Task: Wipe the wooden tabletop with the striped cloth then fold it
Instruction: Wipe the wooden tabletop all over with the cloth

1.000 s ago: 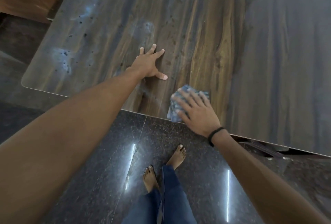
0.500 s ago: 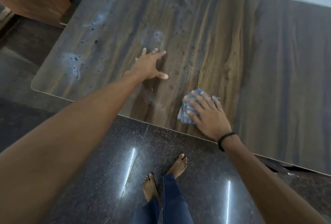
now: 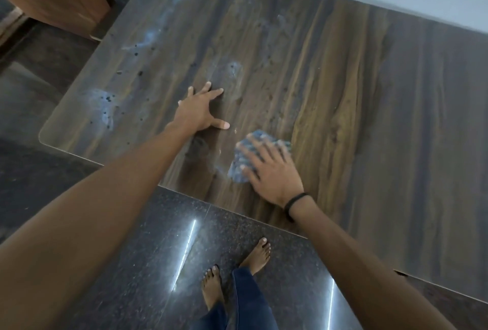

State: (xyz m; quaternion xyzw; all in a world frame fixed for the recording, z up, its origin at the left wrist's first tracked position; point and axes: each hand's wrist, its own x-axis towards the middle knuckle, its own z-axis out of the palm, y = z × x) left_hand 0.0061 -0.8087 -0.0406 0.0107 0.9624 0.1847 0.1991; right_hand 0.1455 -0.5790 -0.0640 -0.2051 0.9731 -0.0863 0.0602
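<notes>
**Head view: your right hand (image 3: 274, 174) presses the cloth (image 3: 239, 170) onto the table**

Your right hand lies on top of the bunched blue cloth with its fingers straight and spread, pressing down rather than gripping. The cloth's pattern is blurred. It sits on the wooden tabletop (image 3: 369, 118) near the front edge and shows past your fingertips and thumb. Your left hand (image 3: 198, 112) rests flat on bare wood just left of the cloth and farther in, fingers splayed, holding nothing. Pale smears (image 3: 101, 108) and dark specks mark the table's left part. A black band (image 3: 295, 204) circles your right wrist. Your bare feet (image 3: 257, 255) stand on the dark polished floor (image 3: 148, 250).
</notes>
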